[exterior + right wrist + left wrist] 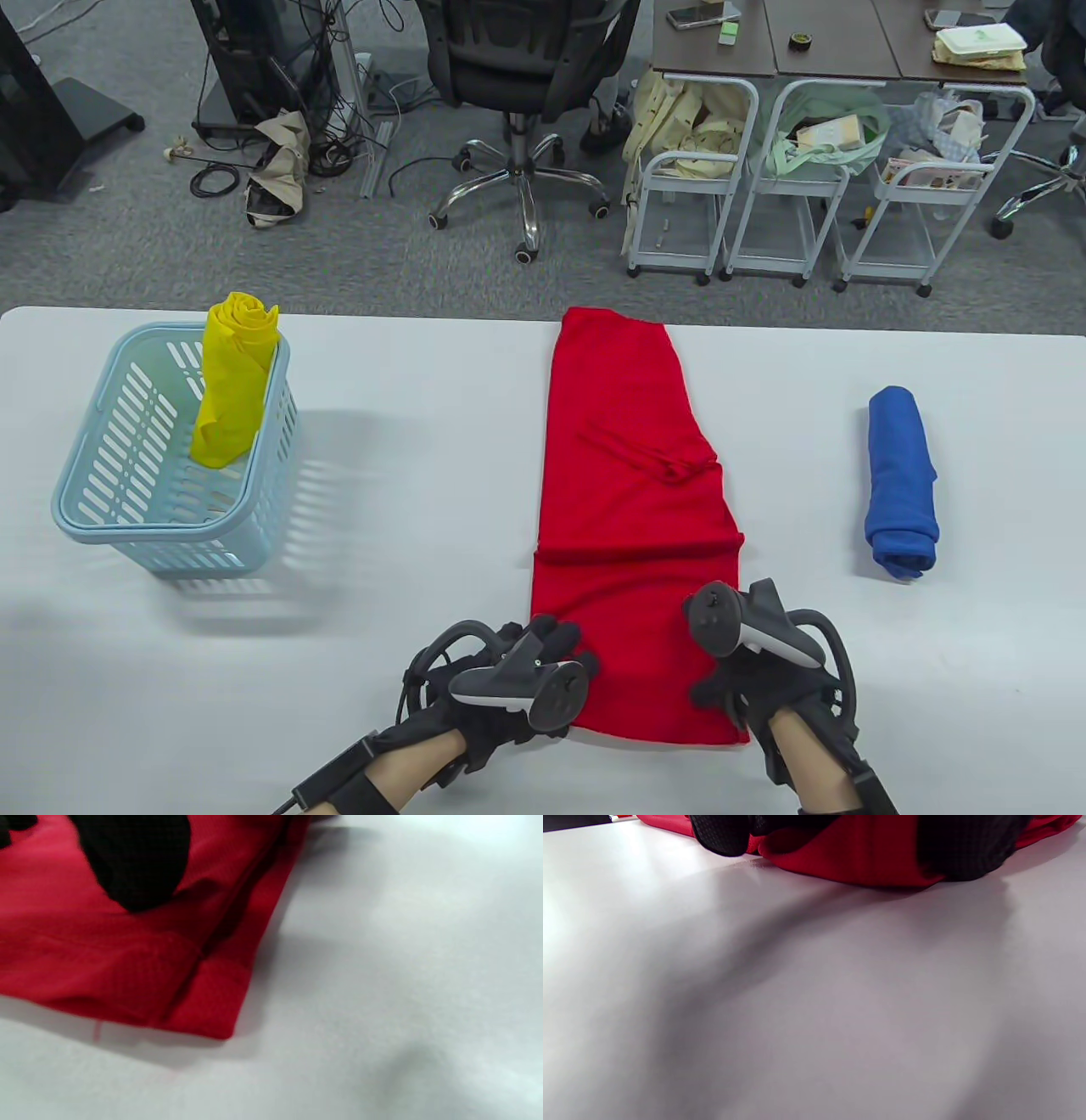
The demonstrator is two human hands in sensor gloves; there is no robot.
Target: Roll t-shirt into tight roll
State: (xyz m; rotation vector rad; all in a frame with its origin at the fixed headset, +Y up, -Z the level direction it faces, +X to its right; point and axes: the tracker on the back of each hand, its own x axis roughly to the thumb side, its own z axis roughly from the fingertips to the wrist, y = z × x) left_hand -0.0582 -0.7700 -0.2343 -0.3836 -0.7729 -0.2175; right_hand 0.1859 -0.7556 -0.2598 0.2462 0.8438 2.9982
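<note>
In the table view, the red t-shirt (632, 509) is lying folded into a long strip down the middle of the white surface (424, 509), its near hem at the person's side and still flat, so the roll is judged not yet started. The left hand (517, 679) is sitting at the near left corner of the strip and the right hand (747, 671) at the near right corner; the trackers are covering most of the fingers here. A yellow roll (231, 382) is standing in the blue basket (110, 518) at the left, and a blue roll (901, 480) is lying well apart at the right. Risk: if the two hands are not turning the hem evenly, the roll is likely coming out slanted or loose; the crease across the strip may also be bunching inside it. In the left wrist view, two gloved fingers (721, 834) are touching the raised red edge, but whether they are pinching it or only resting on it cannot be told. In the right wrist view, one fingertip (135, 866) is pressing down on the cloth just inside the hem corner; the grasp state of that hand cannot be told either.
</note>
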